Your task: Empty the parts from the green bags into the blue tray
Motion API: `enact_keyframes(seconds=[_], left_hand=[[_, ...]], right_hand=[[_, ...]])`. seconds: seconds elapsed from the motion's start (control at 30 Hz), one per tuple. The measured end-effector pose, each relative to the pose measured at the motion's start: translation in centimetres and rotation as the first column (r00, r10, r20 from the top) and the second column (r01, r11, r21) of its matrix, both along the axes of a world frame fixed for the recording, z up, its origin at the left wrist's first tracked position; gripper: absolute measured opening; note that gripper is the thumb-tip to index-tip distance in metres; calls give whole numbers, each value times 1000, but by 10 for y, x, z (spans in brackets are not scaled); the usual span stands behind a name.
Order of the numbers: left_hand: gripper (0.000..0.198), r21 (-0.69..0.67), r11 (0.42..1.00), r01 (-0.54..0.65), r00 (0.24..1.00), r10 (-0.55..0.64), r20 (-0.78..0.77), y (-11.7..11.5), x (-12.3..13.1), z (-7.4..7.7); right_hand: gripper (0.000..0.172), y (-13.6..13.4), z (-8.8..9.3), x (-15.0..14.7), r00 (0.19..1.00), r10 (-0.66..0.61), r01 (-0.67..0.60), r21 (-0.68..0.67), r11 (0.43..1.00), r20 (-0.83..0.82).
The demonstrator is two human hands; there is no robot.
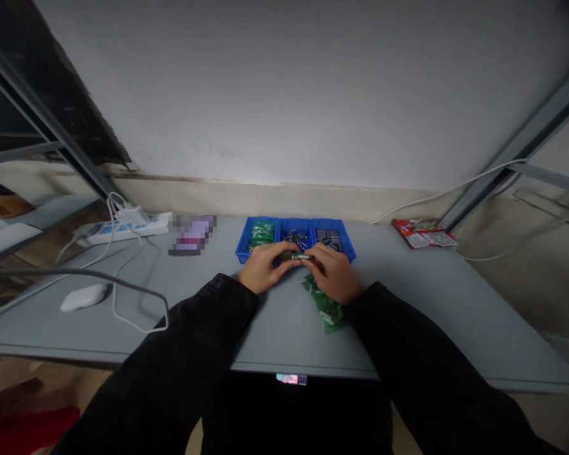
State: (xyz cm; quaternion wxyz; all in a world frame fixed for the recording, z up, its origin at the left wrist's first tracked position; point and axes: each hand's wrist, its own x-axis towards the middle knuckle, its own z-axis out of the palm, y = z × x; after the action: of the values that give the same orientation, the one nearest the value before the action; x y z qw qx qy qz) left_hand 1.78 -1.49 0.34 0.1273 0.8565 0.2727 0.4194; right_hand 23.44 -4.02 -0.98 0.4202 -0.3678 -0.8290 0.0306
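My left hand (264,265) and my right hand (336,273) meet over the desk, close in front of the blue bins. Their fingertips pinch a small, slim, pale green part (303,256) from both ends; its exact kind is too small to make out. Partly under my right hand lies a green see-through bag (330,314) with small pale pieces in it. Behind the hands, the left blue bin (240,251) holds green packets, the middle blue bin (294,222) shiny metal pins or screws, and the right blue bin (349,248) dark grey blocks.
On the left of the grey desk (275,341) are a white power strip (159,224) with cables, a purple phone (195,234) and a white earphone case (84,297). A red packet (424,234) lies at the back right. Metal posts flank both sides.
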Motion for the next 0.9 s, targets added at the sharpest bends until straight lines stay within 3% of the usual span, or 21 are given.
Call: enact_keyframes(seconds=[0.33,0.5,0.77,0.9], left_hand=[[23,5,1000,-31,1000,31,5,1,-1,-3],[33,-16,997,-77,995,78,55,2,-2,-5],[37,-84,993,-77,989,87,116,4,-2,-4],[39,-82,994,-71,988,82,129,3,-1,-4]], right_hand=[[13,0,-1,0,999,-14,14,7,1000,-37],[33,2,-6,1,987,-39,34,-39,999,-155],[38,-4,6,1,994,64,-57,75,996,-88],[45,-5,6,0,994,41,-32,93,995,-99]])
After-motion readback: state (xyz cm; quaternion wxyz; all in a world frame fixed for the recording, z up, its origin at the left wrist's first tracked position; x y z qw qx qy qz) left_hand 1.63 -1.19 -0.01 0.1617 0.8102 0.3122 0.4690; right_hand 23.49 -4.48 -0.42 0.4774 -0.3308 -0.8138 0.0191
